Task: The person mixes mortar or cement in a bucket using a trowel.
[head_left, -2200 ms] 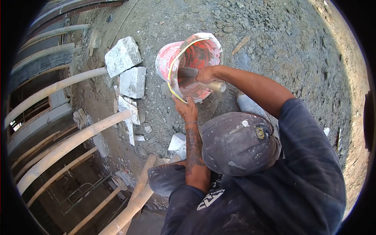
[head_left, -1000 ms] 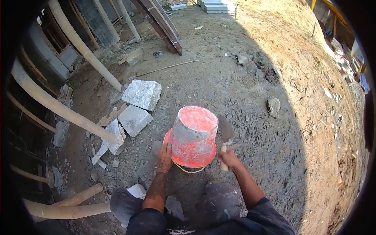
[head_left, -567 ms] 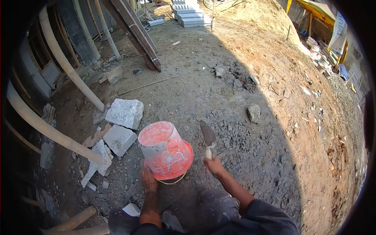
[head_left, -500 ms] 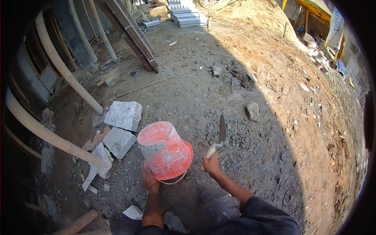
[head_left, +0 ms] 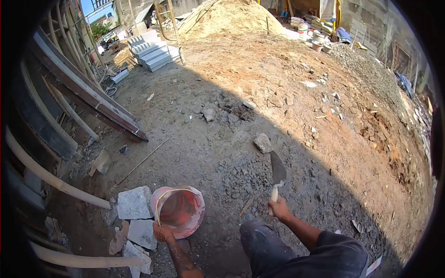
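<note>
A red bucket (head_left: 197, 217) with pale cement smears has its open mouth turned up towards me. A yellow handle lies along the left of its rim, and the inside is stained red and grey. My left hand (head_left: 162, 231) is closed on the near left edge of the bucket. My right hand (head_left: 279, 208) is wrapped round the pale handle of a trowel (head_left: 278, 169). The trowel's blade points away from me, over the gravelly ground. Just beyond the blade tip lies a stone (head_left: 263, 143).
Broken concrete blocks (head_left: 135, 203) lie left of the bucket. Bamboo poles (head_left: 69, 187) slant in from the left, near dark beams (head_left: 99, 109). Further off are stacked grey blocks (head_left: 155, 54) and a sand heap (head_left: 232, 21). A thin stick (head_left: 143, 160) lies on the ground.
The bucket has gone from upside down to mouth up, with my left hand now at its rim. The trowel stays in my right hand. My view has swung up and to the right.
</note>
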Demonstrator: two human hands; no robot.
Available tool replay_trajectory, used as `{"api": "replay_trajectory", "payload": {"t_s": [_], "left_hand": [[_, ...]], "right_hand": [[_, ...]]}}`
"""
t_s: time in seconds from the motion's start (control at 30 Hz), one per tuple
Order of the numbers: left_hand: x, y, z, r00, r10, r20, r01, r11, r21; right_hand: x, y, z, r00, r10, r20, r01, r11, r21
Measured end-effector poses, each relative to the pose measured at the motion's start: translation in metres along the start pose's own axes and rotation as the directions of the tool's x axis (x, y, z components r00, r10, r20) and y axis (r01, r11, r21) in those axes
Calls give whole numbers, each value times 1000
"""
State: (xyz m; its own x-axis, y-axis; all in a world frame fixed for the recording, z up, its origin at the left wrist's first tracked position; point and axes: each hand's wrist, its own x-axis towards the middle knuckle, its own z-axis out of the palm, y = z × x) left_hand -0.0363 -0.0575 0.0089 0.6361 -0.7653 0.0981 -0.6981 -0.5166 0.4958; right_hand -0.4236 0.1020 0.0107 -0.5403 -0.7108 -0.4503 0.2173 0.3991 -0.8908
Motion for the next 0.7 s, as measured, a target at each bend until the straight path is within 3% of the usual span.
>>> {"api": "replay_trajectory", "payload": {"t_s": [0.07, 0.1, 0.13, 0.17, 0.2, 0.23, 0.27, 0.33, 0.43, 0.5, 0.53, 0.57, 0.6, 0.63, 0.67, 0.7], "left_hand": [[-1, 1, -21, 992, -41, 122, 29, 995, 94], [-5, 15, -44, 943, -216, 255, 197, 976, 95], [-1, -2, -47, 929, -146, 341, 141, 989, 41], [17, -45, -12, 813, -382, 440, 526, 805, -273], [18, -29, -40, 610, -525, 593, 753, 617, -229], [18, -23, -58, 499, -535, 681, 834, 510, -210], [16, -14, -72, 438, -523, 731, 869, 455, -194], [7, 17, -105, 369, -512, 776, 900, 407, -159], [-7, 65, -149, 330, -504, 798, 914, 383, -137], [-20, 82, -170, 344, -481, 807, 902, 407, -142], [-26, 96, -180, 379, -429, 820, 868, 471, -155], [-30, 95, -173, 548, -97, 831, 531, 808, -256], [-34, 92, -166, 649, 311, 694, -186, 950, -252], [-38, 88, -160, 636, 610, 472, -625, 766, -148], [-47, 104, -156, 758, 392, 521, -321, 920, -225], [-52, 132, -153, 736, -108, 668, 472, 789, -393]], "right_hand": [[-21, 15, -31, 991, 25, -135, -43, 991, -128], [-37, 24, -52, 977, 80, -200, -126, 965, -228], [-48, 40, -81, 952, 175, -253, -283, 819, -499], [-97, -46, -90, 867, 416, -274, -498, 705, -505], [-98, 4, -131, 882, 314, -351, -460, 410, -787], [-130, -24, -160, 820, 521, -235, -523, 519, -676], [-141, 20, -192, 827, 520, -216, -371, 215, -904], [-188, -56, -189, 789, 537, -300, -503, 284, -816], [-171, -80, -135, 825, 506, -254, -554, 630, -545], [-171, -91, -97, 843, 486, -232, -538, 740, -405], [-178, -92, -93, 846, 485, -224, -534, 760, -372], [-184, -87, -102, 849, 482, -218, -529, 759, -380], [-187, -82, -125, 857, 468, -216, -515, 749, -417], [-186, -72, -155, 874, 443, -197, -479, 725, -495], [-181, -58, -192, 911, 381, -157, -390, 679, -621], [-174, -33, -228, 960, 272, -71, -225, 593, -773]]}}
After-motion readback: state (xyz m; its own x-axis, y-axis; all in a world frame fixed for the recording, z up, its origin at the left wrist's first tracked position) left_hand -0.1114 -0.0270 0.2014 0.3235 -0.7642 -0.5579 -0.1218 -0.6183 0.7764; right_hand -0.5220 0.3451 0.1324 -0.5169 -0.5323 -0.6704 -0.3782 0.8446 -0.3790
